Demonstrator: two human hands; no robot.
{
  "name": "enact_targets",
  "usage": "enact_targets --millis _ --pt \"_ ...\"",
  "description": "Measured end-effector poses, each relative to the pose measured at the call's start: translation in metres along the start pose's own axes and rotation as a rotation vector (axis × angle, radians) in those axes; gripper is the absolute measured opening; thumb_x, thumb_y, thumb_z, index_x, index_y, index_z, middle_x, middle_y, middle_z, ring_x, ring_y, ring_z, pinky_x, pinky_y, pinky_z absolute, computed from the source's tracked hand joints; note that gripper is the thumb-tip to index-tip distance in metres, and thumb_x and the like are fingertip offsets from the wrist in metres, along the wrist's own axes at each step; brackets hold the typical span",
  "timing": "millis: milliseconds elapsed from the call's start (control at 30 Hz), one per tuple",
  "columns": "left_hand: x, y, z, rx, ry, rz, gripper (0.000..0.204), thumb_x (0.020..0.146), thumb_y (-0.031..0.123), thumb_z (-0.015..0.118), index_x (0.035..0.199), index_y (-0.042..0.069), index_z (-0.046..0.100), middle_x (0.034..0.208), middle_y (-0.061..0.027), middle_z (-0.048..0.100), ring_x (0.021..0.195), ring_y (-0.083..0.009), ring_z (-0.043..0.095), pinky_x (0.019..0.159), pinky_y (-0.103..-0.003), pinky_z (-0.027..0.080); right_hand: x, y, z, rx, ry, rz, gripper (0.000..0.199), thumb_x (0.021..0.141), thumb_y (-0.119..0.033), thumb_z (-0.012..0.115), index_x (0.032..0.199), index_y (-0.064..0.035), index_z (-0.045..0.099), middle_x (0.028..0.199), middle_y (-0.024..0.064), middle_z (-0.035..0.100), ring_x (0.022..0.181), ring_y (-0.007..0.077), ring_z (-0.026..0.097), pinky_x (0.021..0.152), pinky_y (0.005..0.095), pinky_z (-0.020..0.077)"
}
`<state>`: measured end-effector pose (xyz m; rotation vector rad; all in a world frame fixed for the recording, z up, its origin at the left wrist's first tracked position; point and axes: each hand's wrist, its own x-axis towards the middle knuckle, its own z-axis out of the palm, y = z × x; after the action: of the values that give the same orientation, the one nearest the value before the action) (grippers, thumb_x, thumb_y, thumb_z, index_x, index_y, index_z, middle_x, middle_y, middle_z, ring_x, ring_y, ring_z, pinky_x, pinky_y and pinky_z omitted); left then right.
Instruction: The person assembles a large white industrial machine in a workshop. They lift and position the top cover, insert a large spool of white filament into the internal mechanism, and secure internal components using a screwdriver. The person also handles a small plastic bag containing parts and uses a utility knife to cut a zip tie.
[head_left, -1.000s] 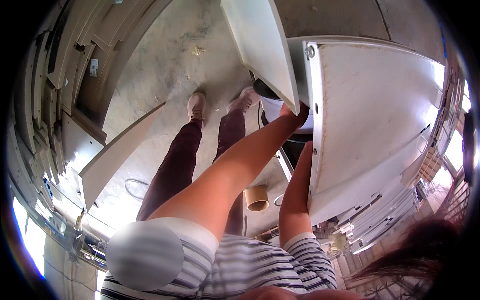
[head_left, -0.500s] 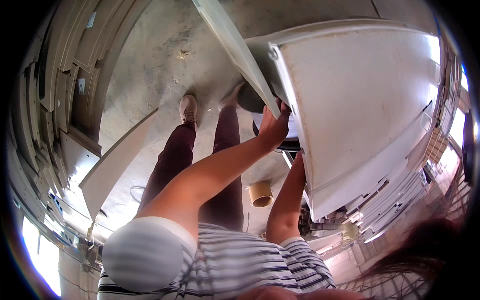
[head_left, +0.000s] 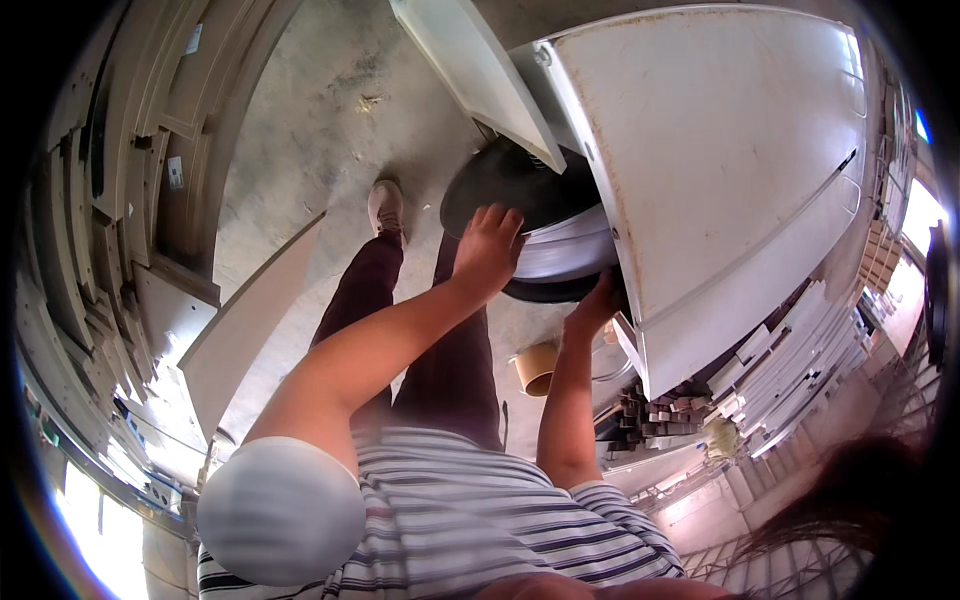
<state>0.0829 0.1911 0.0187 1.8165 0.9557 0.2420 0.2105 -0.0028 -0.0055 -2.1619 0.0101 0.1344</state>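
Observation:
A large reel with black round flanges and a white band wound between them sits tilted in the opening of a white metal cabinet. My left hand is closed over the near left edge of the upper black flange, its fingertips on the disc. My right hand is at the reel's right side by the lower flange, closed against its rim next to the cabinet's edge. Part of its fingers is hidden in shadow there. The cabinet's narrow white door stands open above the reel.
A brown cardboard ring lies on the concrete floor below the reel. Stacked boards line the left side, with a pale panel leaning out from them. More stacked strips are behind the cabinet at right.
My left hand has moved from beside the open door's lower end down and left onto the reel's flange. More of the reel now shows. My right hand has shifted slightly up.

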Motion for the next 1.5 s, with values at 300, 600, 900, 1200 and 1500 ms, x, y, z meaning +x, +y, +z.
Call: enact_targets --millis 300,600,900,1200,1500 --pt "0.014 0.032 0.001 0.105 0.06 0.104 0.02 0.082 0.016 0.064 0.099 0.008 0.058 0.092 -0.0104 0.058 0.087 -0.0319 0.06 0.069 -0.042 0.052 -0.051 -0.037 -0.021 -0.146 -0.308 0.48 0.045 0.089 -0.031 0.063 0.123 -0.0024 0.053 0.106 0.0106 0.06 0.08 0.0186 0.061 0.056 0.0307 0.0526" --pt "-0.03 -0.022 -0.019 0.086 0.123 0.112 0.018 0.076 0.014 0.066 0.094 0.01 0.061 0.087 -0.0091 0.061 0.081 -0.0327 0.062 0.064 -0.044 0.051 -0.046 -0.05 -0.025 0.096 -0.543 0.447 0.039 0.084 -0.013 0.062 0.118 0.0034 0.052 0.094 0.0092 0.062 0.064 0.0164 0.058 0.055 0.0293 0.053" --pt "-0.133 -0.072 -0.038 0.091 0.283 0.036 0.024 0.072 0.007 0.068 0.095 0.005 0.062 0.086 -0.0132 0.062 0.076 -0.0352 0.062 0.063 -0.042 0.05 -0.09 -0.021 -0.029 -0.053 -0.824 0.469 0.029 0.083 -0.01 0.062 0.108 0.0019 0.056 0.085 0.0093 0.063 0.064 0.0165 0.061 0.057 0.032 0.0563" --pt "-0.292 -0.178 -0.098 0.099 0.341 -0.302 0.014 0.081 0.012 0.064 0.087 0.002 0.056 0.08 -0.016 0.055 0.077 -0.0371 0.056 0.066 -0.044 0.045 -0.235 0.03 0.004 -0.125 -1.18 0.688 0.021 0.085 -0.01 0.063 0.093 0.0061 0.053 0.079 0.014 0.061 0.062 0.0198 0.065 0.059 0.035 0.0612" --pt "-0.459 -0.285 -0.151 0.215 0.365 -0.455 0.019 0.085 0.016 0.062 0.083 0.001 0.051 0.081 -0.0171 0.053 0.079 -0.0394 0.054 0.067 -0.045 0.044 -0.414 0.086 0.008 -0.214 -1.379 0.805 0.021 0.088 -0.012 0.063 0.097 0.0022 0.052 0.087 0.0079 0.055 0.066 0.0174 0.063 0.066 0.0342 0.0614"
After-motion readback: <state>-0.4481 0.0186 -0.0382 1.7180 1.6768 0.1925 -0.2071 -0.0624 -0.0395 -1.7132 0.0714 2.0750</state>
